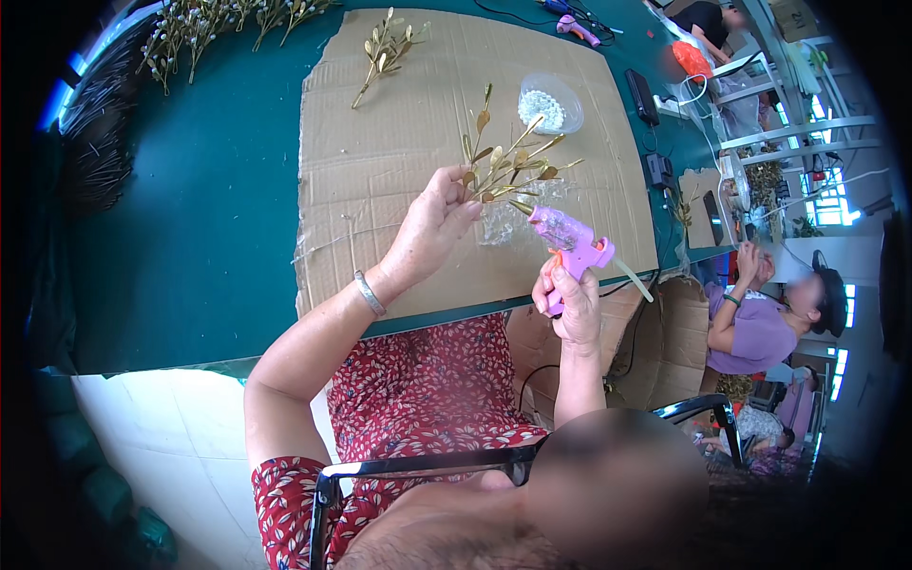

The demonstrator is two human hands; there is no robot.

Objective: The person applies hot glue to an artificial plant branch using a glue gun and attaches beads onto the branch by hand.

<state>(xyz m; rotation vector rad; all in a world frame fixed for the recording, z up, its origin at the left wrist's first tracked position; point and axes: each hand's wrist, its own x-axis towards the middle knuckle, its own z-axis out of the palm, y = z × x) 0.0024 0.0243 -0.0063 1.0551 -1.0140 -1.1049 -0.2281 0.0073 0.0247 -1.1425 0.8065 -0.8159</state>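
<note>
While the person sits close at the desk (209, 218) with the dark green top, both of the hands are occupied above a large sheet of brown corrugated cardboard (380, 171). The left hand (439, 223) has its fingers pinched together on the lower part of an artificial branch with shiny gold leaves (520, 160), and this branch points away from the person, over the middle of the cardboard. The right hand (572, 304) has its fingers wrapped around the handle of a pink-purple glue gun (570, 237) with an orange trigger; a pale glue stick (634, 280) comes out from its back. The nozzle is directed to the base of the branch and is very near to it, but whether it touches, I cannot tell. Below these two things lies a crumpled, transparent plastic piece (503, 226). Beyond the branch stands a clear plastic bowl (573, 103) which contains small white beads (540, 109). Near the far edge of the cardboard lies a second gold-leaved sprig (382, 57), well apart from the hands. On the right side, a co-worker in a purple shirt (760, 332) holds both hands raised.
</note>
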